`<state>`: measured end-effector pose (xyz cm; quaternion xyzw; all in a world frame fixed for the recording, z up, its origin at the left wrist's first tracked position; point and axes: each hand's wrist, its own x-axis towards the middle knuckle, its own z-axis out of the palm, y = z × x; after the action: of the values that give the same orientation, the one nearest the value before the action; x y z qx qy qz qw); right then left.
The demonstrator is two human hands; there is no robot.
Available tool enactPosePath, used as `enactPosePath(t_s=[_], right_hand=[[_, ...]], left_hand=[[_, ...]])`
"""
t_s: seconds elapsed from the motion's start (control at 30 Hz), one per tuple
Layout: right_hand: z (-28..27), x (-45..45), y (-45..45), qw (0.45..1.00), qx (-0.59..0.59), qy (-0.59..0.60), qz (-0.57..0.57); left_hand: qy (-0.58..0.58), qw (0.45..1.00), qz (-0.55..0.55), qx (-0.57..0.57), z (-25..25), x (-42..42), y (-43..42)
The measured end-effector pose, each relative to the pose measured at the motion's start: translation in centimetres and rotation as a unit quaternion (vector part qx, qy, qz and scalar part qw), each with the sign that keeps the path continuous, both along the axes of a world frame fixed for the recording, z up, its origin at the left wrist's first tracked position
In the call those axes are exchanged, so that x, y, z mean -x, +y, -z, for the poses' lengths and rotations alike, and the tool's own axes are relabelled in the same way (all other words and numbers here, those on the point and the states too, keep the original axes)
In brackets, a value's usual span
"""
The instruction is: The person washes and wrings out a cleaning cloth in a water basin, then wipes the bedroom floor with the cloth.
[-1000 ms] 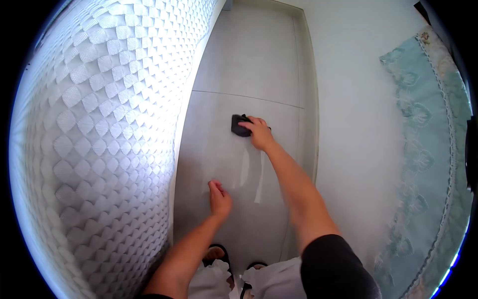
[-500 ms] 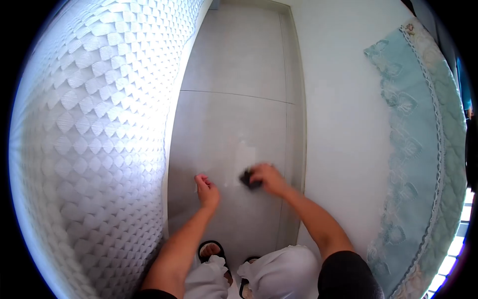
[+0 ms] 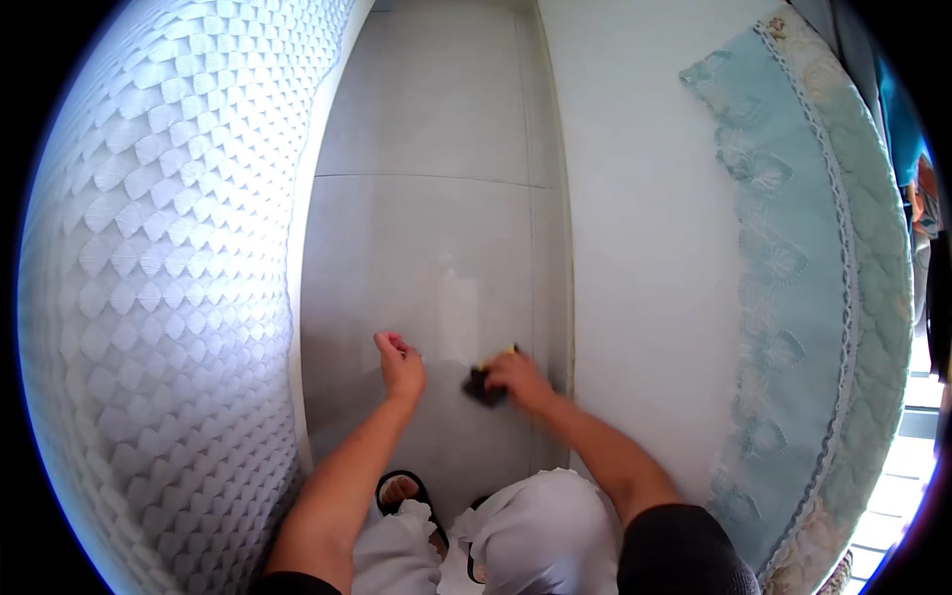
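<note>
My right hand (image 3: 518,380) grips a small black object (image 3: 484,388) low over the grey tiled floor (image 3: 426,238), right of centre. A bit of yellow shows at the top of my fingers; what exactly the object is cannot be made out, as it is blurred. My left hand (image 3: 401,365) is to the left of it with the fingers curled in; whether something small is between them is too small to tell. A pale reflection lies on the tiles between and above both hands.
A white woven-pattern surface (image 3: 198,248) rises along the left. On the right stands a white panel (image 3: 645,248) with a light green lace-edged cloth (image 3: 793,198) over it. My sandalled foot (image 3: 402,489) and pale trousers (image 3: 545,535) are at the bottom.
My right hand has moved back toward my knees with the black object still in it. The view has shifted to the right. My left hand stays curled.
</note>
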<state>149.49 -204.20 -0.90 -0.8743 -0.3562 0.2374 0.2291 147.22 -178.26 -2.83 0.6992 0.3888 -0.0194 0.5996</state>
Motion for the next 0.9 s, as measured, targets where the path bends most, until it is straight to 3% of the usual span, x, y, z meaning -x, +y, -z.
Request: enactPosePath(t_s=[0.13,0.17,0.27,0.33,0.4,0.47,0.57,0.6,0.7,0.77,0.8,0.9], right_hand=[[-0.1,-13.2,1.4,0.947,0.154,-0.234,0.155],[0.3,-15.2,0.8,0.954,0.172,-0.161,0.183],[-0.6,-13.6,0.8,0.943,0.246,-0.141,0.175],[0.3,-7.2,-0.1,0.93,0.283,-0.158,0.174],[-2.2,-0.1,0.4,0.928,0.3,-0.084,0.206],[-4.0,6.8,0.3,0.927,0.29,0.033,0.238],[-3.8,12.6,-1.2,0.945,0.253,0.068,0.197],[-3.2,11.8,-1.8,0.945,0.215,0.096,0.227],[0.1,3.8,-2.1,0.963,0.151,-0.066,0.211],[1.3,-3.6,-0.7,0.953,0.104,-0.092,0.27],[1.0,-7.0,0.4,0.939,0.141,-0.056,0.31],[2.1,-7.0,0.3,0.938,0.075,-0.084,0.328]], left_hand=[[-0.04,0.999,0.016,0.012,-0.8,-1.1,-0.6],[-0.051,0.998,0.017,0.026,-1.1,-1.2,-0.8],[-0.027,0.998,-0.014,0.059,-2.2,-1.8,-1.3],[-0.011,0.99,-0.049,0.129,-2.8,-1.4,-1.8],[-0.001,0.982,-0.078,0.174,-2.4,0.3,-2.9],[-0.007,0.976,-0.1,0.191,-0.7,3.2,-4.7],[0.028,0.983,-0.06,0.173,-2.6,6.6,-6.5],[0.025,0.986,-0.055,0.158,-3.0,7.7,-6.7],[-0.02,0.994,-0.021,0.11,-2.7,8.1,-6.4],[-0.058,0.995,0.015,0.077,-3.0,8.7,-5.7],[-0.071,0.995,0.018,0.061,-2.6,8.6,-5.5],[-0.078,0.996,0.034,0.036,-3.1,8.7,-3.7]])
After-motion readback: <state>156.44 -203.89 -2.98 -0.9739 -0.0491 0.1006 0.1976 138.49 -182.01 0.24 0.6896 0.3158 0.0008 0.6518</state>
